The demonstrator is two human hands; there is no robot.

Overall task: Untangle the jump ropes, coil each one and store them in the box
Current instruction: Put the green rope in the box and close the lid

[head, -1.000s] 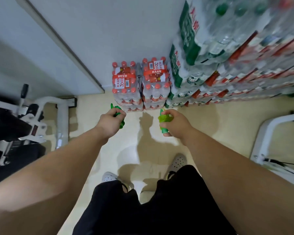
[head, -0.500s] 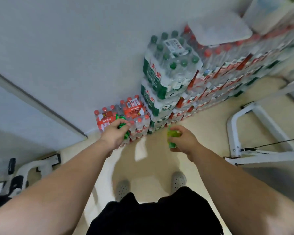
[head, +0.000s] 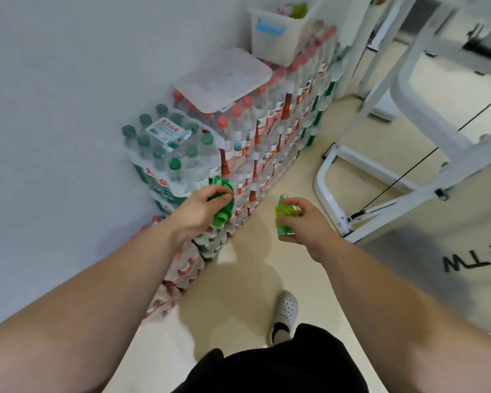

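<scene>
**Holding two coiled jump ropes, box ahead on the bottle stack**

Head-cam view, looking down at a standing person's bare forearms. The left hand has its fingers curled round a dark green rope bunched into a coil, w/ loops sticking out above & below the fist. The right hand grips a lime rope, also in a tight bundle, roughly upright w/ its top end poking above the fingers. The hands sit at approx the same height, near each other but apart. The ropes don't touch.

Key relation: the box is a clear plastic tub w/ a blue patch on its side. It sits on top of the shrink-wrapped bottle packs that line the wall on the person's left. It lies ahead of both hands & higher, well apart from them. Its lid is off, lying on the packs between the hands & the box. Something lime & something reddish show inside, too blurred to name. The opening faces up, so a rope would have to go in over the rim.

Judgement: coiling looks done for these two, and storing is what's left. The right hand looks slightly nearer the box, but the stack runs along the left side, so either could reach. A white frame stands on the floor to the right.
</scene>
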